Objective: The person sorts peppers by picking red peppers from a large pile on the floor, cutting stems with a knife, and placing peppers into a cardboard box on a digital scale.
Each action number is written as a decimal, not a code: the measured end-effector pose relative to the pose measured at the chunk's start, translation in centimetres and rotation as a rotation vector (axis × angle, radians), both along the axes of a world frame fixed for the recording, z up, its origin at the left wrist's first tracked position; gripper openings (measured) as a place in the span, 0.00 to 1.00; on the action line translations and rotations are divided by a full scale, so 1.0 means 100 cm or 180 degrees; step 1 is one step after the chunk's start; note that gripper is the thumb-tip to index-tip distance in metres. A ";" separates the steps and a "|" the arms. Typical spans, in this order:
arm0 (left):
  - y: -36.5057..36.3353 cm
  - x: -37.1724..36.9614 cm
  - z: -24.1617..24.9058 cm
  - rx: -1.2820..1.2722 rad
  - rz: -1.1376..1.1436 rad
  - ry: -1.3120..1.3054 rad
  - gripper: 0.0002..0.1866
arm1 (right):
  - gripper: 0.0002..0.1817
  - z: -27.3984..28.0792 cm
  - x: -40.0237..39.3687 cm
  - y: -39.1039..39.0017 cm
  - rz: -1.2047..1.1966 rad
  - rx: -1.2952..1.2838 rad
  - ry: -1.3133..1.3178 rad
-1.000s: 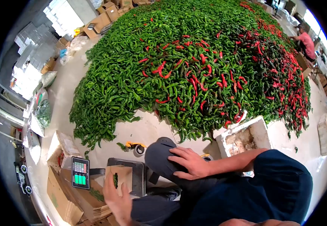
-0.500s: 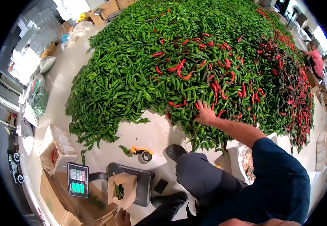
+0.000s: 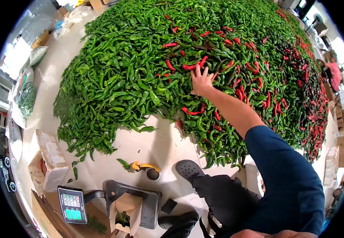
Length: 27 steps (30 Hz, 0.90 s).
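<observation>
A huge heap of green and red chilli peppers (image 3: 140, 71) covers the floor ahead of me. My right hand (image 3: 201, 80) stretches far out over the heap with fingers spread, resting on peppers beside a cluster of red ones (image 3: 192, 65). It holds nothing that I can see. My left hand is out of view. Near my feet a small cardboard box (image 3: 125, 210) with a few green peppers inside stands on a black scale (image 3: 146, 198), its display (image 3: 72, 204) to the left.
A yellow tape dispenser (image 3: 145, 168) lies on the floor by my dark shoe (image 3: 187, 169). A white foam box (image 3: 51, 158) stands at left, bags along the far left. Another person in a red shirt (image 3: 334, 71) sits at the far right edge of the heap.
My right hand left my knee and reached forward, first to the heap's near edge, now farther up among the red peppers. My left hand, earlier near the box, dropped out of view.
</observation>
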<state>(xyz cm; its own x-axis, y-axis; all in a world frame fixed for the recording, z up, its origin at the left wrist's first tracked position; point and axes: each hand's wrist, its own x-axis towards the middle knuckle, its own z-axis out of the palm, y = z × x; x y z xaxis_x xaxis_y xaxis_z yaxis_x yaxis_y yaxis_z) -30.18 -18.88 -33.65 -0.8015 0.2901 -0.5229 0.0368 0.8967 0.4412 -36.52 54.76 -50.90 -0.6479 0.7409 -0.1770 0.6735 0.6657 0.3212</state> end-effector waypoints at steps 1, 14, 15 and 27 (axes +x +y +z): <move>0.013 -0.002 0.006 -0.0013 -0.0004 0.0023 0.24 | 0.55 -0.013 0.006 -0.007 0.0019 0.0329 0.0247; 0.012 0.006 -0.007 -0.0076 -0.0177 0.0148 0.24 | 0.29 -0.030 0.145 -0.073 0.0590 -0.0206 0.0651; 0.005 -0.001 -0.014 0.0038 -0.0163 -0.0067 0.25 | 0.29 -0.028 0.149 -0.073 0.0507 -0.0383 0.0367; 0.025 0.011 0.016 0.0069 0.0155 -0.0201 0.28 | 0.28 -0.035 0.224 -0.120 0.0739 -0.0536 0.0181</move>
<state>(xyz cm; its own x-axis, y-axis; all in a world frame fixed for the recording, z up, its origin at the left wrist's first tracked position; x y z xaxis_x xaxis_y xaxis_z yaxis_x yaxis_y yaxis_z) -29.06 -16.41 -32.08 -0.7805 0.2634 -0.5669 -0.0353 0.8869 0.4606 -14.14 42.81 -54.38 -0.8090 0.5350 -0.2434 0.5108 0.8448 0.1592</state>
